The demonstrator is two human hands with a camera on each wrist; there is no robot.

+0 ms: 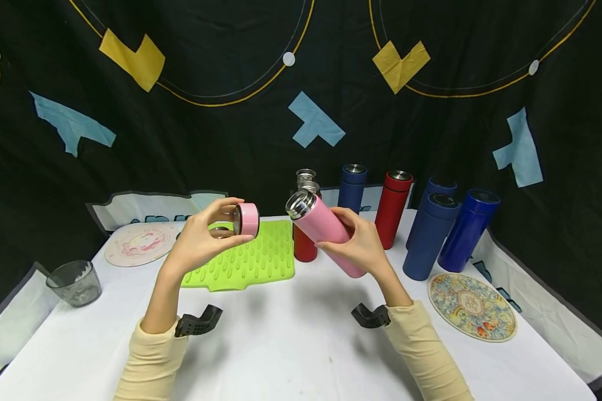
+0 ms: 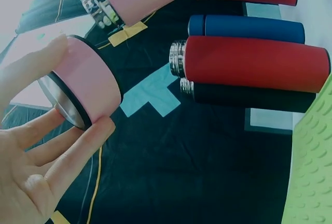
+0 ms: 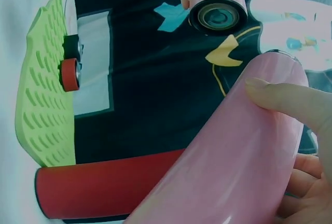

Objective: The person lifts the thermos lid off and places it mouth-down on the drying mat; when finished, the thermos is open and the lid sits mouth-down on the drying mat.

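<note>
A pink thermos lid (image 1: 249, 219) is pinched between the thumb and fingers of my left hand (image 1: 200, 231), raised above the table. Its hollow underside faces left, away from the bottle, in the head view. My right hand (image 1: 358, 239) grips the pink thermos bottle (image 1: 326, 223) around its middle. The bottle is tilted, its bare steel mouth (image 1: 301, 204) up and to the left. A gap separates lid and bottle. In the left wrist view the lid (image 2: 91, 81) shows a black rim, and in the right wrist view the bottle (image 3: 228, 146) slants across the foreground.
Behind the hands stands an uncapped red bottle (image 1: 305, 245), beside a green ridged mat (image 1: 256, 259). Capped blue bottles (image 1: 431, 239) and a red one (image 1: 393, 209) are at the right, near a patterned round mat (image 1: 471, 306). A glass cup (image 1: 75, 284) and pink round mat (image 1: 140, 244) lie left.
</note>
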